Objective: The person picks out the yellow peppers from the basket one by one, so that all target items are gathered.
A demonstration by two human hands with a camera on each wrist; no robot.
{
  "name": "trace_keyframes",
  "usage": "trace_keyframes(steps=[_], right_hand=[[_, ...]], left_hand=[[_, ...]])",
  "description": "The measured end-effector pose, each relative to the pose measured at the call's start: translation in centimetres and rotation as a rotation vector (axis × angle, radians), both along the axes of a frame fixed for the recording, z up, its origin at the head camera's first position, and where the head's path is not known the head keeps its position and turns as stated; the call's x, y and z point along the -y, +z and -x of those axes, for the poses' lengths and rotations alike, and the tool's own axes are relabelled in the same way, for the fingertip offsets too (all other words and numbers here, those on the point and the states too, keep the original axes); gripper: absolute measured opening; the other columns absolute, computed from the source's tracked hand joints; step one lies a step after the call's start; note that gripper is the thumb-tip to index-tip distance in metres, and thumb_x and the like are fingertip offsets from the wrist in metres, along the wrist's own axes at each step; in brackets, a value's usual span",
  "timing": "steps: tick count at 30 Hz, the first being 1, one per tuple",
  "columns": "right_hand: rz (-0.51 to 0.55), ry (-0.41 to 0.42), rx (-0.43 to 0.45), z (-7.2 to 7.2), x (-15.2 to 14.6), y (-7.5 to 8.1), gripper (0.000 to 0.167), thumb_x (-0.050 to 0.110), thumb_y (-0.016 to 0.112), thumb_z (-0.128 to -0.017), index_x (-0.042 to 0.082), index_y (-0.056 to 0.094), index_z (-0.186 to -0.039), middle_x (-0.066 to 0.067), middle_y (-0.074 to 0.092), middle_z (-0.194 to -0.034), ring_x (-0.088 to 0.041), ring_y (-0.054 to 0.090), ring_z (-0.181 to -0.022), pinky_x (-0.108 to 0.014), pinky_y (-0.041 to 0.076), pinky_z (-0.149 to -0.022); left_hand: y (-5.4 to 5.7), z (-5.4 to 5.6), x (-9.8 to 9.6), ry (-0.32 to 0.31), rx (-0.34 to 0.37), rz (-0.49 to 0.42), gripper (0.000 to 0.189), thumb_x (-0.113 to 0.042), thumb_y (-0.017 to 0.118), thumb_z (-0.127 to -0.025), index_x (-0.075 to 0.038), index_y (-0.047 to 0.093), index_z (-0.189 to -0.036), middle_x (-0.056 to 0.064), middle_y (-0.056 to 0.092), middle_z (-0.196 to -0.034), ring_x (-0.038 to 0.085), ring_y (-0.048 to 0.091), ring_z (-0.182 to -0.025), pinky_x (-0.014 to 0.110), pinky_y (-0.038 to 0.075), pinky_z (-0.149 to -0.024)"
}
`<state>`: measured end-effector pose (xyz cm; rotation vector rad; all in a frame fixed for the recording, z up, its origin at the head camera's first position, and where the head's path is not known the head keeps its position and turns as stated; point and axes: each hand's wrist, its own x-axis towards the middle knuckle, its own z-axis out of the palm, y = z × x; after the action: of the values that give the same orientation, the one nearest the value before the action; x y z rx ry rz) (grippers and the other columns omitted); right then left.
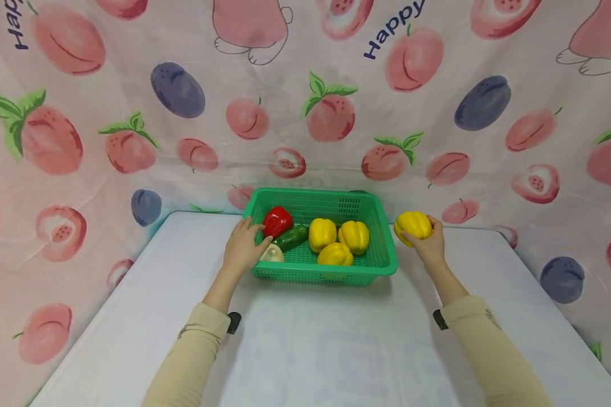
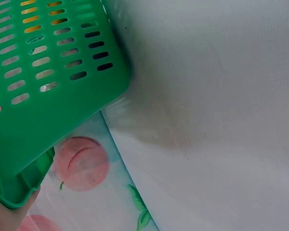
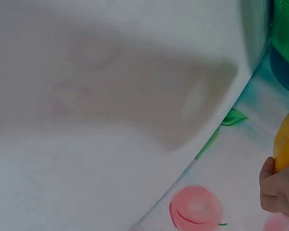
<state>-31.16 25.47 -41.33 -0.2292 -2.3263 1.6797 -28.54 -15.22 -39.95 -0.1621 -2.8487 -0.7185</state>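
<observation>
A green plastic basket (image 1: pixel 326 271) stands on the table's far part. My left hand (image 1: pixel 241 249) grips its left rim, thumb over the inside; in the left wrist view, part of that hand (image 2: pixel 7 216) shows under the rim. Just beside the thumb lie a red bell pepper (image 1: pixel 278 222), a long dark green vegetable (image 1: pixel 292 238) and a pale rounded piece (image 1: pixel 272 254). Three yellow bell peppers (image 1: pixel 322 235) sit toward the basket's right. Outside its right wall, my right hand (image 1: pixel 430 243) holds another yellow bell pepper (image 1: pixel 413 227), partly visible in the right wrist view.
The white table (image 1: pixel 336 345) reaches toward me from the basket. Close behind its far edge hangs a pink fruit-print cloth (image 1: pixel 193 181), which also runs down both sides. A dark strap shows at each sleeve cuff.
</observation>
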Motion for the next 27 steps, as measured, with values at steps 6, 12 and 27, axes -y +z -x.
trace_keyframes(steps=[6, 12, 27], right_hand=[[0.001, -0.041, 0.019, 1.0, 0.4, -0.4, 0.08, 0.009, 0.066, -0.084, -0.001, 0.015, -0.144, -0.022, 0.027, -0.146, -0.034, 0.032, -0.129, -0.045, 0.029, -0.113], [0.007, -0.081, 0.061, 1.6, 0.7, -1.5, 0.08, 0.009, 0.067, -0.083, -0.002, 0.015, -0.143, -0.023, 0.027, -0.146, -0.035, 0.032, -0.13, -0.045, 0.028, -0.114], [-0.024, -0.138, 0.163, 2.2, 2.0, -3.2, 0.077, 0.009, 0.063, -0.084, -0.003, 0.014, -0.142, -0.029, 0.023, -0.145, -0.043, 0.03, -0.133, -0.05, 0.027, -0.114]], left_hand=[[0.2, -0.1, 0.0, 0.001, 0.0, -0.007, 0.048, -0.036, 0.054, -0.094, -0.003, 0.055, -0.128, 0.024, 0.032, -0.149, 0.041, 0.024, -0.141, 0.056, 0.027, -0.112], [0.0, -0.1, 0.0, 0.001, 0.014, -0.011, 0.049, -0.037, 0.054, -0.094, -0.003, 0.055, -0.129, 0.024, 0.031, -0.15, 0.041, 0.023, -0.141, 0.058, 0.026, -0.112], [0.0, -0.1, 0.0, 0.011, 0.014, -0.012, 0.048, -0.037, 0.054, -0.094, -0.004, 0.055, -0.129, 0.023, 0.031, -0.15, 0.04, 0.023, -0.142, 0.057, 0.027, -0.112]])
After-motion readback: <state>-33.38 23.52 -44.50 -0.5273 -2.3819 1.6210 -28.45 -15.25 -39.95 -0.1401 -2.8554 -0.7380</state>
